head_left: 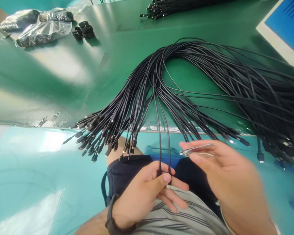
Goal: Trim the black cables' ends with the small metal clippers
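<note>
At the far left of the bench (120,60), clear bags (44,34) lie crumpled around dark contents; there look to be three, though they overlap and what is inside cannot be made out. Just to their right sit small black coils (87,30), a taller stack with a lower one beside it, their exact number unclear. A blue panel (287,27) with a white edge shows at the far right, cut off by the view. Two black bundles are in sight: the far bundle (171,8), partly out of view, and the main bundle (147,70), which arches across the middle, its many ends too crowded to count. One group of plugs (95,138) hangs past the near edge on the left; more ends are massed on the right, blurred. Two cables (160,138) come from the main bundle straight toward the near side, and their ends lie inside the left hand (149,187), pinched side by side between thumb and fingers, the other fingers spread. The right hand (231,174), to the right of these ends and apart from them, has thumb and fingers closed on one thin metal tool (198,148), blurred.
</note>
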{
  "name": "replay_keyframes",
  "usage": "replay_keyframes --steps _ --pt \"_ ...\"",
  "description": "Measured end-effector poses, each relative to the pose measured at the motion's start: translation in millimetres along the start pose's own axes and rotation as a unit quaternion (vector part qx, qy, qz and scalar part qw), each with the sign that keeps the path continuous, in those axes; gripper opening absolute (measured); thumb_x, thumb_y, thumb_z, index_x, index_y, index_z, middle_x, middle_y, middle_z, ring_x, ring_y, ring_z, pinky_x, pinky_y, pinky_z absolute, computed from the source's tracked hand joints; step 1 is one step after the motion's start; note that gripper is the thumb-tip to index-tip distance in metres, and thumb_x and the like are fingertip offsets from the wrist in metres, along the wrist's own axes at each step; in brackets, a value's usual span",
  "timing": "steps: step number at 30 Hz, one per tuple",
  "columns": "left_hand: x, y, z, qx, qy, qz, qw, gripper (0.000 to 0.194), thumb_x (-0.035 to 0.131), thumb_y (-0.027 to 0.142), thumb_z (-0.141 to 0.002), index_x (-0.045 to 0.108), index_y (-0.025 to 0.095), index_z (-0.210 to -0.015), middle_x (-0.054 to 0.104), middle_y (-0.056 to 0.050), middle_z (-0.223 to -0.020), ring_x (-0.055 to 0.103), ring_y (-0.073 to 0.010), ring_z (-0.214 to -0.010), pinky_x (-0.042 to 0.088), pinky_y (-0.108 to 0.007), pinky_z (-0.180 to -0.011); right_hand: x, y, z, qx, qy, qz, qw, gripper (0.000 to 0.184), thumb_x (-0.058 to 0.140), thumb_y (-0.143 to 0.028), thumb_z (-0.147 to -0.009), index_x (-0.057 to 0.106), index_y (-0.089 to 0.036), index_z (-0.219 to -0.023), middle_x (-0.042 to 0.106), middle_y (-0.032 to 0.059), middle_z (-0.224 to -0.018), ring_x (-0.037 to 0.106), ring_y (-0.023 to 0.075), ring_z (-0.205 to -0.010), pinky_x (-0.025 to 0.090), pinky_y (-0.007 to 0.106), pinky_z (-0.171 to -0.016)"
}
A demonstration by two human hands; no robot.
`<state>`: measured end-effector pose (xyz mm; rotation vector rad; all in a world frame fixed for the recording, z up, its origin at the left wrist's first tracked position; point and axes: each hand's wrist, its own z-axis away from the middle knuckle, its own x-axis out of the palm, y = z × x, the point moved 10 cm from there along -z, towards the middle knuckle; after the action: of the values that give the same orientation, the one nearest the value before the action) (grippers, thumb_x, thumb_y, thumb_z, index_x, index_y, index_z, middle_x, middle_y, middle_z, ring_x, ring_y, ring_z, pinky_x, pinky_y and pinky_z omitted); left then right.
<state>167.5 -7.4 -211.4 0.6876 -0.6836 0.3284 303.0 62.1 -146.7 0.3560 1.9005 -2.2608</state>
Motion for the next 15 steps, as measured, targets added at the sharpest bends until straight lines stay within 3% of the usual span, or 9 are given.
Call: replay_keyframes --steps 2,5,7,12,15 --pt "0.1 -0.9 -0.8 0.003 0.000 0.004 1.000 0.022 0.065 0.032 -0.088 0.052 0.014 -0.086 0.077 -0.013 -0.082 0.074 -0.0194 -0.058 0.054 -0.019 -0.044 23.5 14.0 7.9 0.076 -0.067 -0.144 0.984 0.010 0.072 -0.033 -0.083 0.071 -0.028 -0.091 0.076 0.0027 -0.095 0.073 0.0216 -0.081 0.061 0.033 -0.071" --pt "0.0 7.6 1.1 0.042 0.022 -0.004 0.999 0.027 0.071 0.033 -0.083 0.052 0.014 -0.084 0.077 -0.008 -0.076 0.073 -0.0177 -0.056 0.053 -0.017 -0.044 34.1 25.6 15.0 0.127 -0.050 -0.285 0.949 0.012 0.075 -0.032 -0.081 0.070 -0.025 -0.089 0.077 0.0044 -0.090 0.073 0.0229 -0.088 0.061 0.033 -0.076" --pt "0.6 16.5 4.3 0.073 0.045 -0.020 0.996 0.028 0.073 0.032 -0.082 0.051 0.015 -0.082 0.076 -0.006 -0.075 0.073 -0.0161 -0.057 0.054 -0.017 -0.046 38.7 30.6 18.5 0.151 -0.044 -0.326 0.932 0.014 0.076 -0.031 -0.080 0.069 -0.023 -0.088 0.077 0.0064 -0.087 0.073 0.0236 -0.088 0.061 0.034 -0.076" --pt "5.4 32.2 11.5 0.118 0.072 -0.052 0.989 0.029 0.073 0.033 -0.082 0.049 0.016 -0.078 0.073 -0.003 -0.072 0.071 -0.0139 -0.056 0.052 -0.018 -0.049 61.6 21.4 28.5 0.169 -0.131 -0.383 0.899 0.008 0.070 -0.026 -0.086 0.067 -0.023 -0.092 0.074 0.0050 -0.087 0.067 0.0166 -0.059 0.061 0.031 -0.047" --pt "5.0 33.5 12.8 0.120 0.079 -0.060 0.988 0.029 0.072 0.033 -0.082 0.048 0.016 -0.078 0.072 -0.002 -0.071 0.071 -0.0142 -0.057 0.051 -0.019 -0.050 64.7 17.5 31.2 0.165 -0.139 -0.396 0.892 0.005 0.066 -0.024 -0.089 0.066 -0.023 -0.093 0.073 0.0041 -0.086 0.064 0.0152 -0.055 0.061 0.033 -0.045"
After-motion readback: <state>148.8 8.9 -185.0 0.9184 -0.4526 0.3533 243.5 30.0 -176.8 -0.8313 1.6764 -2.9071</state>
